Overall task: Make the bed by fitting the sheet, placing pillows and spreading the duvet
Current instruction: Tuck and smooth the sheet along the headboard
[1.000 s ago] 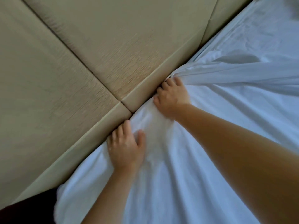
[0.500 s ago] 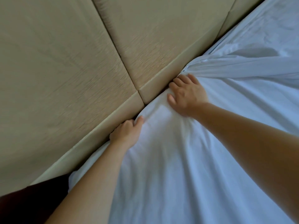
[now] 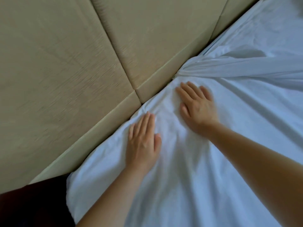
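A white sheet (image 3: 205,169) covers the mattress and runs up to the padded beige headboard (image 3: 82,63). My left hand (image 3: 142,141) lies flat on the sheet near the headboard's lower edge, fingers together and pointing at the gap. My right hand (image 3: 196,105) also rests flat and open on the sheet, a little farther along the same edge. A bunched fold of sheet (image 3: 237,68) stretches to the right from the gap just beyond my right hand. No pillows or duvet are in view.
The headboard is made of padded panels with seams between them. A dark gap (image 3: 32,207) lies at the lower left beside the mattress corner. The sheet is wrinkled toward the upper right (image 3: 270,30).
Both hands have come out of the gap between mattress and headboard, where their fingers were pushing the sheet in. They now lie flat and open on top of the sheet.
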Motion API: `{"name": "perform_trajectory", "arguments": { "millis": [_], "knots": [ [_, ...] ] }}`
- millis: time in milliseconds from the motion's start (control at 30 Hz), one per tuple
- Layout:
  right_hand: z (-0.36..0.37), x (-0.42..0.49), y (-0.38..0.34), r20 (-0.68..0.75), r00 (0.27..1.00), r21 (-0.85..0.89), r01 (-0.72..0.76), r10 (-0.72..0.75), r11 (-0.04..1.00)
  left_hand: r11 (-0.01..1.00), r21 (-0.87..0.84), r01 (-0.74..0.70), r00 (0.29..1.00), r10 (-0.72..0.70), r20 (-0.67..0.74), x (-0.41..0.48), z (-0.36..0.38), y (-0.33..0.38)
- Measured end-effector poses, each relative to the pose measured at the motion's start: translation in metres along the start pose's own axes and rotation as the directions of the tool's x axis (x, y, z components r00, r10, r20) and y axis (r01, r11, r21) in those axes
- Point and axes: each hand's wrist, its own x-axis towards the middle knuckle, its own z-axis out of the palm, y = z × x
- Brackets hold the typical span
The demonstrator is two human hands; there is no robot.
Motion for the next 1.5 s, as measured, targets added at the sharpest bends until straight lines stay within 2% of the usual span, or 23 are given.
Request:
{"name": "perform_trajectory", "arguments": {
  "millis": [267, 433, 567, 667, 767, 933, 1000, 1067, 1167, 1233, 1333, 1400, 1500],
  "knots": [
    [-0.026, -0.091, 0.081, 0.048, 0.957, -0.067, -0.284, 0.288, 0.956, 0.956, 0.083, -0.283, 0.957, 0.276, 0.087, 0.04, 0.032, 0.1],
    [-0.028, -0.108, 0.112, 0.009, 0.967, -0.051, -0.253, 0.254, 0.966, 0.941, 0.087, -0.327, 0.943, 0.32, 0.088, 0.07, 0.052, 0.142],
    [-0.03, -0.11, 0.125, -0.084, 0.944, 0.053, -0.316, 0.32, 0.947, 0.93, 0.076, -0.359, 0.933, 0.361, -0.012, 0.082, 0.066, 0.153],
    [-0.044, -0.106, 0.139, -0.109, 0.922, 0.224, -0.341, 0.371, 0.913, 0.956, -0.001, -0.294, 0.949, 0.292, -0.118, 0.097, 0.072, 0.162],
    [-0.057, -0.108, 0.149, -0.099, 0.939, 0.228, -0.302, 0.33, 0.926, 0.968, -0.03, -0.25, 0.96, 0.243, -0.139, 0.112, 0.076, 0.174],
    [-0.066, -0.09, 0.154, -0.043, 0.89, 0.363, -0.41, 0.454, 0.837, 0.914, 0.028, -0.405, 0.907, 0.406, -0.114, 0.125, 0.082, 0.185],
    [-0.072, -0.071, 0.164, -0.057, 0.89, 0.275, -0.421, 0.452, 0.864, 0.927, 0.037, -0.372, 0.919, 0.374, -0.126, 0.129, 0.085, 0.188],
    [-0.08, -0.054, 0.177, -0.139, 0.892, 0.131, -0.415, 0.431, 0.9, 0.959, 0.026, -0.283, 0.945, 0.284, -0.161, 0.14, 0.089, 0.195],
    [-0.092, -0.036, 0.202, -0.218, 0.847, 0.128, -0.468, 0.485, 0.874, 0.981, -0.006, -0.193, 0.961, 0.188, -0.201, 0.166, 0.096, 0.209],
    [-0.098, -0.031, 0.219, -0.235, 0.845, 0.078, -0.477, 0.481, 0.876, 0.983, -0.006, -0.182, 0.962, 0.177, -0.209, 0.177, 0.1, 0.214],
    [-0.104, -0.025, 0.247, -0.145, 0.879, -0.003, -0.459, 0.453, 0.889, 0.983, 0.014, -0.185, 0.96, 0.184, -0.212, 0.182, 0.107, 0.214],
    [-0.108, -0.017, 0.26, 0.003, 0.866, 0.089, -0.498, 0.499, 0.863, 0.982, 0.028, -0.188, 0.959, 0.19, -0.212, 0.182, 0.109, 0.214],
    [-0.111, -0.009, 0.272, 0.223, 0.838, 0.107, -0.529, 0.498, 0.842, 0.982, 0.042, -0.186, 0.962, 0.191, -0.195, 0.183, 0.108, 0.214]
  ]
}}
